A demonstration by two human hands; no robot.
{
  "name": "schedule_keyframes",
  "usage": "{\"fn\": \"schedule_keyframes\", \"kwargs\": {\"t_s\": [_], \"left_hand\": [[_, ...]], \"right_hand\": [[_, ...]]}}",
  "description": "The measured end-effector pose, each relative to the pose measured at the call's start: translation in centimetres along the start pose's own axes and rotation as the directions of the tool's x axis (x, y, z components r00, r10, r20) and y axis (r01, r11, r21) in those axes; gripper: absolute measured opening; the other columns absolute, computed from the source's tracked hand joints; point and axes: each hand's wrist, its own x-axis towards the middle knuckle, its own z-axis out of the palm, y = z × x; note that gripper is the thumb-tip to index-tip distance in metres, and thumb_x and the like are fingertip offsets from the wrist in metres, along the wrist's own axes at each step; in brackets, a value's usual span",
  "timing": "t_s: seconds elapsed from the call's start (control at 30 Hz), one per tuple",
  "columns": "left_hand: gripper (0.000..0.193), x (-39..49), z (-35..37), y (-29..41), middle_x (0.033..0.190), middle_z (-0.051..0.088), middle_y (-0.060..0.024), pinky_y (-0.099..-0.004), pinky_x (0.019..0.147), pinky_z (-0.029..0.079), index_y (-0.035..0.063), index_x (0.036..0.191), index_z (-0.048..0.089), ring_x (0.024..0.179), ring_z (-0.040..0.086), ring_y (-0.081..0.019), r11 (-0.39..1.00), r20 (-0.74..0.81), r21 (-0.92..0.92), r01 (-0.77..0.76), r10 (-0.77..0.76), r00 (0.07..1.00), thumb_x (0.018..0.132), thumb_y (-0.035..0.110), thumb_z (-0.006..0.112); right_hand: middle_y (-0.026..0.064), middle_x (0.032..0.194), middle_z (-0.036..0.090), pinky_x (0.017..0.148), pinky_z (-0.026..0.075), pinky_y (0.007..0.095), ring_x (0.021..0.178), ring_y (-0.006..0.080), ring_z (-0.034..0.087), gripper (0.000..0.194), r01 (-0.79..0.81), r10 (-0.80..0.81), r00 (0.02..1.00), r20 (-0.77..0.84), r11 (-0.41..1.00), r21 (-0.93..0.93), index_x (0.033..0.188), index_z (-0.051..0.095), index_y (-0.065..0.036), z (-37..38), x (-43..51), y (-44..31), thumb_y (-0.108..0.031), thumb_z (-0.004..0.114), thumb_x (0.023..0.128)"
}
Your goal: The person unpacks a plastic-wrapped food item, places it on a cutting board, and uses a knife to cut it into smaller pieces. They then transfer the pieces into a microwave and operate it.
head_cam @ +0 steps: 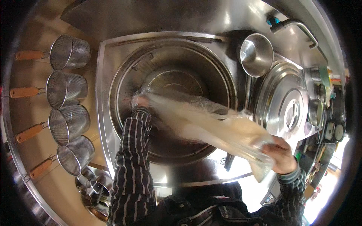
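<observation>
Both my hands stretch a long clear plastic bag [198, 121] slantwise across a large stainless steel stockpot [216, 70]. My left hand [141, 101] grips one end inside the pot's opening, with crumpled film over its fingers. Beyond the pot's right front rim, my right hand [280, 155] holds the other end. Something pale cream shows through the film; motion blur hides what it is. A round base is visible deep in the pot, whose near side is partly covered by the bag and my left sleeve.
Several mesh noodle strainers [69, 87] with wooden handles line the left side. A steel ladle [256, 55] stands right of the pot, beside a large domed lid [282, 99]. A metal faucet [299, 24] juts out at upper right. Metal containers [97, 188] sit at lower left.
</observation>
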Motion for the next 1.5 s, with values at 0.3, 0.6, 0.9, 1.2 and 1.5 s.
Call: {"fn": "schedule_keyframes", "kwargs": {"t_s": [0.3, 0.6, 0.9, 1.2, 1.5], "left_hand": [[0.06, -2.6, -0.7, 1.6, 0.144, 0.05, -0.0221, -0.0484, 0.112, 0.038, -0.0011, 0.14, 0.051, 0.131, 0.051, -0.0372, 0.989, -0.13, 0.139, -0.056, 0.075, 0.989, 0.092, 0.036, 0.054], [0.073, -14.0, -4.4, 10.5, 0.142, 0.053, -0.0225, -0.0453, 0.107, 0.043, 0.0043, 0.142, 0.05, 0.129, 0.053, -0.0379, 0.777, 0.229, -0.004, -0.63, 0.614, 0.755, 0.087, 0.049, 0.069], [0.038, -17.0, -2.1, 20.5, 0.12, 0.064, -0.0153, -0.0435, 0.097, 0.05, 0.0023, 0.127, 0.059, 0.111, 0.06, -0.0283, 0.393, -0.058, -0.473, -0.788, 0.879, 0.473, 0.095, 0.023, 0.061], [0.036, -15.7, -5.3, 11.4, 0.117, 0.066, -0.0162, -0.045, 0.099, 0.049, 0.0015, 0.121, 0.063, 0.114, 0.061, -0.0309, 0.718, -0.319, -0.346, -0.604, 0.515, 0.795, 0.095, 0.026, 0.059], [0.049, -9.9, 4.3, 13.9, 0.119, 0.065, -0.0191, -0.0449, 0.097, 0.05, -0.0008, 0.124, 0.061, 0.113, 0.062, -0.0347, 0.829, -0.308, -0.202, -0.522, 0.452, 0.837, 0.095, 0.038, 0.058]], "right_hand": [[0.0197, 0.129, 0.057, 0.089, 0.054, 0.0437, 0.113, 0.0323, 0.061, 0.048, 0.452, -0.553, 0.545, -0.63, 0.827, -0.335, 0.126, 0.059, -0.001, -14.6, -19.2, 3.4, -0.03, 0.068, 0.089], [0.0232, 0.145, 0.047, 0.103, 0.048, 0.0509, 0.127, 0.0398, 0.054, 0.071, 0.007, -0.903, 0.24, -0.357, 0.37, -0.929, 0.138, 0.05, -0.001, -19.3, -29.5, 12.8, -0.049, 0.069, 0.088], [0.0215, 0.125, 0.061, 0.095, 0.053, 0.0462, 0.115, 0.0333, 0.061, 0.057, 0.079, -0.876, 0.266, -0.402, 0.436, -0.896, 0.132, 0.052, 0.004, -15.0, -32.1, 14.4, -0.032, 0.067, 0.091], [0.0129, 0.108, 0.068, 0.081, 0.058, 0.0347, 0.094, 0.0212, 0.069, 0.031, 0.31, -0.182, 0.234, -0.955, 0.945, -0.105, 0.117, 0.059, 0.002, -13.6, -37.0, 19.6, -0.009, 0.063, 0.089], [0.0132, 0.124, 0.066, 0.092, 0.054, 0.0458, 0.107, 0.0316, 0.065, 0.048, 0.385, 0.528, 0.303, -0.793, 0.693, 0.609, 0.129, 0.059, -0.004, -16.6, -42.1, 30.2, -0.038, 0.05, 0.096]]}}
